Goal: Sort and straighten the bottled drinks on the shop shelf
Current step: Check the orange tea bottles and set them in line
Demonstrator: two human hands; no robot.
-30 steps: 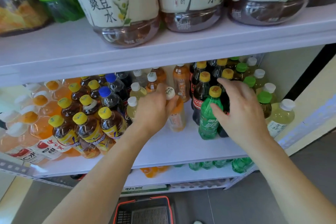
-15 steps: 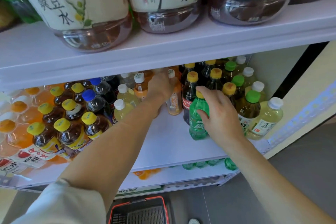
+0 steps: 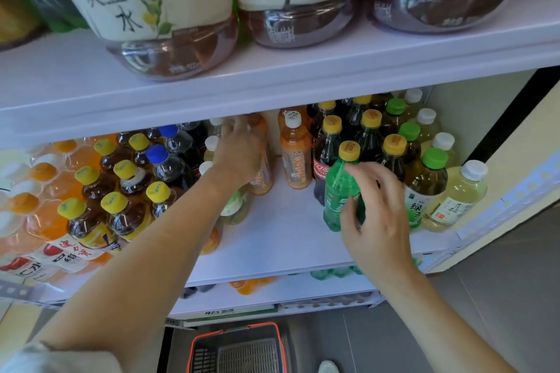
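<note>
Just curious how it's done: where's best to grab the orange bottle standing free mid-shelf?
Take the neck just below the white cap, coming from the front: the orange bottle stands upright, bare shelf before it, a cola bottle close on its right.

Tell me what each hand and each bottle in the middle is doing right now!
Left hand: grips the hidden-capped orange plastic bottle.
Hidden-capped orange plastic bottle: held, half hidden behind that hand.
Right hand: fingers curled round the green plastic bottle.
Green plastic bottle: upright, yellow cap on, front of its row.
White-capped orange juice bottle: upright, closed, untouched.
Red-rimmed shopping basket: on the floor.
</note>
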